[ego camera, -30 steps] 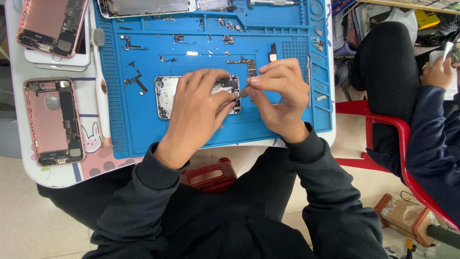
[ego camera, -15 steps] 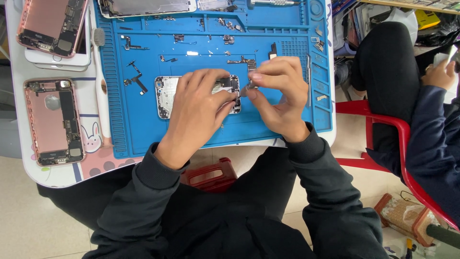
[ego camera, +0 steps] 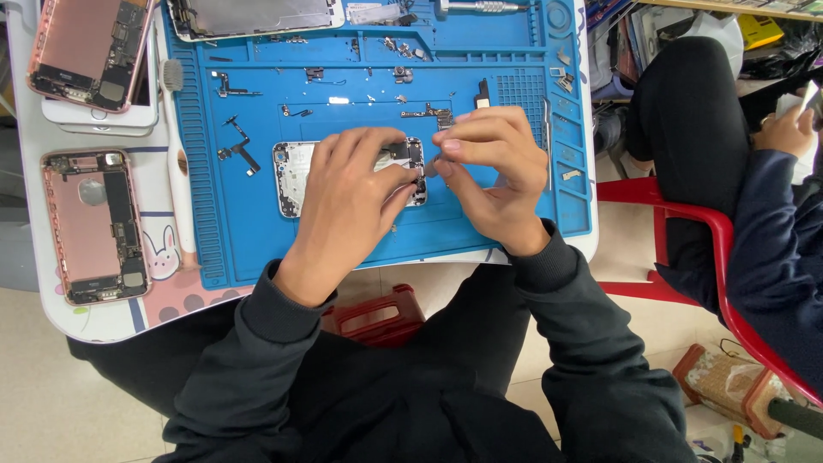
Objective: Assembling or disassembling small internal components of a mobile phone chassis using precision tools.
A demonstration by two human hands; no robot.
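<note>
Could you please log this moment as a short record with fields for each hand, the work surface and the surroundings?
left hand: left hand lies flat over the opened phone, fingers spread on it
right hand: right hand pinches a small metal part at the phone's right end
grip: thumb and forefinger, tight
surface: blue repair mat, with small loose parts scattered over it
nearby: two pink phone shells left of the mat; a screen panel at the top
other person: seated on a red chair at right
</note>
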